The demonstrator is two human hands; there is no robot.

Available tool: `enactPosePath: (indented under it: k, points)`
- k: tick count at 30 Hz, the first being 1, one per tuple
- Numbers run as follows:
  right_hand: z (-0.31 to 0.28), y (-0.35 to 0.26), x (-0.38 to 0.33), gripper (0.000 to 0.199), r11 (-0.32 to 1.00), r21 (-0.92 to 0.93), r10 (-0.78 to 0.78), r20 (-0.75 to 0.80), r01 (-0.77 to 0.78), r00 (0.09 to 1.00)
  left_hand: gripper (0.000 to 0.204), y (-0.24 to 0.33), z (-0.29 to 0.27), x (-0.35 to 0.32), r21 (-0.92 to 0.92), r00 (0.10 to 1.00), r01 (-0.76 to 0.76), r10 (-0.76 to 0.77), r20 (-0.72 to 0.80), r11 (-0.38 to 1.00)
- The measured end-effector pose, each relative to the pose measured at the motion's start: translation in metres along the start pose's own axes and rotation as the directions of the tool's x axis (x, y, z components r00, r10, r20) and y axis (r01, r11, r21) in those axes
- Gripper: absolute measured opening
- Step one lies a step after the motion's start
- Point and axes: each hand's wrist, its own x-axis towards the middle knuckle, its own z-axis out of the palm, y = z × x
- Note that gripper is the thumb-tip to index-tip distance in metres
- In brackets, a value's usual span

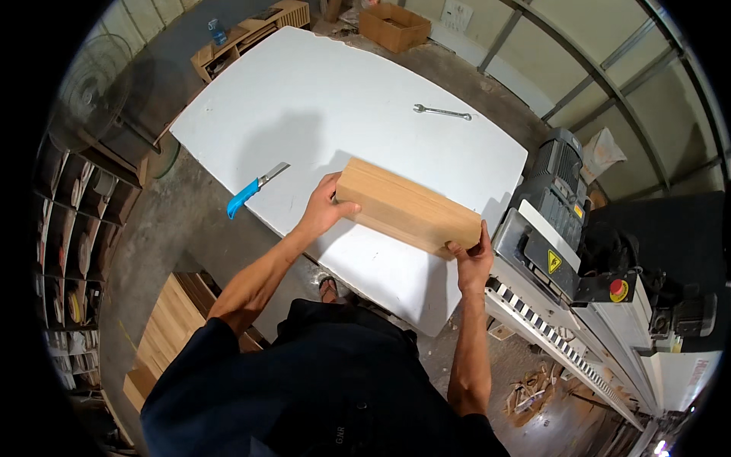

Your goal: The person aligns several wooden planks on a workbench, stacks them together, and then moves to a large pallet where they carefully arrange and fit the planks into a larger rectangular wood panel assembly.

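Between my two hands is a stack of light-brown wooden boards point(411, 204), long and squared off, held over the white table point(365, 99). My left hand point(326, 207) closes on its left end, with the thumb along the near face. At the right end my right hand point(474, 255) grips it, thumb on the near face and fingers round the end. A utility knife point(250, 194) with a blue handle lies at the table's left edge, blade out. Farther back on the right lies a metal combination wrench point(443, 113).
To the right stands a machine with a grey motor point(560, 175), a toothed track point(556, 335) and a red stop button point(618, 289). Wooden panels point(173, 324) lean at the lower left beside shelving point(80, 228). A fan point(91, 95) and a cardboard box point(394, 27) stand farther off.
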Motion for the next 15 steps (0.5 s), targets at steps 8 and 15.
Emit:
enactPosePath:
  k: [8,15]
  points:
    - [-0.006,0.016,-0.008,0.085,0.897,-0.339,-0.237,0.170,0.283,0.956,0.080,-0.029,0.000,-0.014,-0.127,0.996,-0.092,0.091,-0.017,0.988]
    - [-0.003,0.032,-0.010,0.084,0.992,-0.118,0.059,0.171,-0.039,0.984,0.090,-0.017,0.003,-0.008,-0.311,0.994,-0.061,0.084,0.063,0.948]
